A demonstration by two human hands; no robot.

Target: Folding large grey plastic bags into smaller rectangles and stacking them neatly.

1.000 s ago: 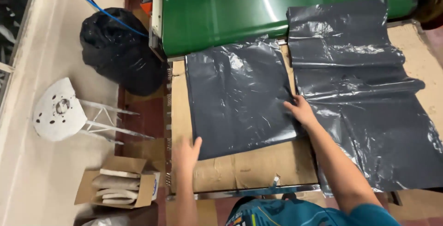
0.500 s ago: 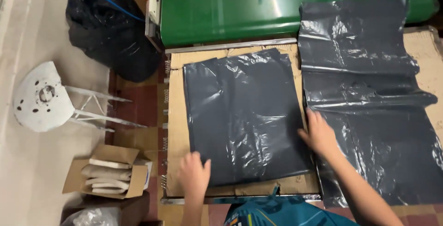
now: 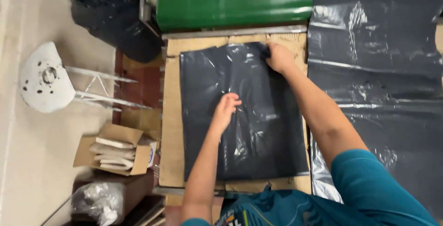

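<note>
A dark grey plastic bag [image 3: 203, 115] lies flat on a sheet of brown cardboard [image 3: 171, 129]. My left hand [image 3: 225, 110] rests on the middle of the bag, fingers bent and pressing down. My right hand [image 3: 278, 58] reaches across to the bag's far right corner and grips the plastic there. A pile of larger dark plastic bags [image 3: 378, 69] spreads out to the right of the cardboard.
A green conveyor belt [image 3: 230, 0] runs along the far edge. On the floor to the left stand a white stool [image 3: 44, 78], a full black rubbish sack [image 3: 110, 18], an open cardboard box [image 3: 115, 150] and a clear plastic bag [image 3: 94, 200].
My left hand moved from the bag's near edge up to its middle. My right hand left the right edge and reached to the far right corner. The view tilted nearer.
</note>
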